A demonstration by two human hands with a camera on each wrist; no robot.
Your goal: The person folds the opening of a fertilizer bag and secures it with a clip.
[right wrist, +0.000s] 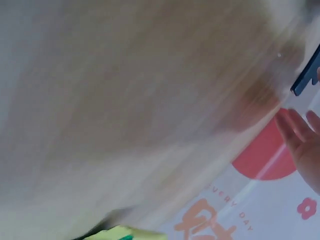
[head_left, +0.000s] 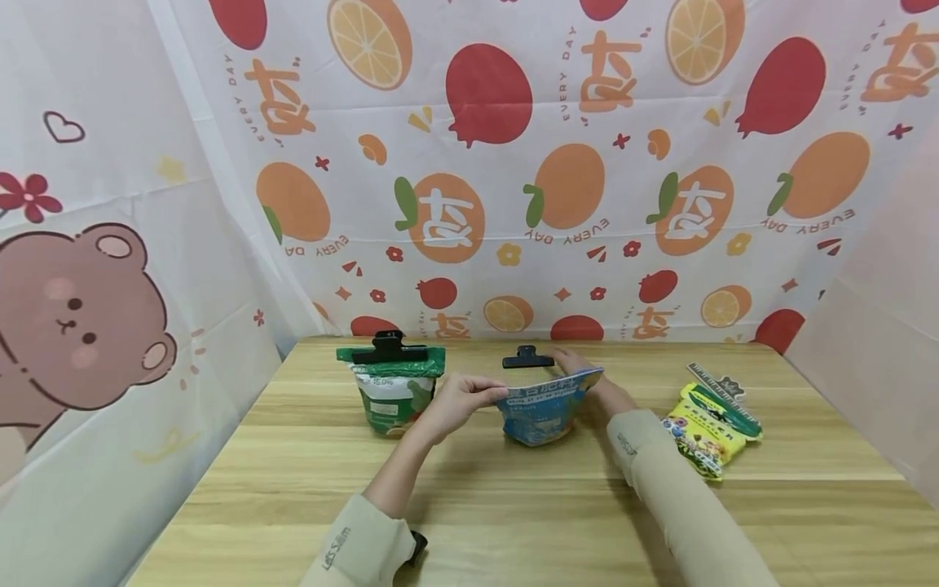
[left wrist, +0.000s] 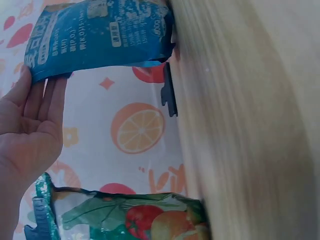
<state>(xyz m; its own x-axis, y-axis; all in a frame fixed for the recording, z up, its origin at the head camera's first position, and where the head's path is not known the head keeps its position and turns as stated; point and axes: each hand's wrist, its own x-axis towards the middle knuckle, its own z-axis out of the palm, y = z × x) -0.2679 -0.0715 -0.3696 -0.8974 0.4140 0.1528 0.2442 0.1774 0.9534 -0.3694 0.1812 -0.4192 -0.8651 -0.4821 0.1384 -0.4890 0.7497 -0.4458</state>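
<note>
A blue printed bag point(head_left: 541, 417) stands on the table, its top edge level with my left hand point(head_left: 456, 403). In the left wrist view, that hand point(left wrist: 35, 127) pinches the bag's top corner between thumb and fingers. My right hand point(head_left: 579, 368) reaches past the bag's right side, partly hidden by it. Behind the bag lies a wide black bag clip point(head_left: 527, 360), just left of the right fingertips. Extended, loosely spread fingers of the right hand point(right wrist: 306, 150) appear near the clip point(right wrist: 304, 76) in the right wrist view; whether a fingertip touches it I cannot tell.
To the left stands a green-and-white bag point(head_left: 383, 408) with a black clip point(head_left: 389, 352) across its top. A yellow-and-green bag point(head_left: 700, 436) lies at the right, beside a greyish clip point(head_left: 707, 381). A fruit-print curtain point(head_left: 499, 196) hangs behind the wooden table point(head_left: 513, 505).
</note>
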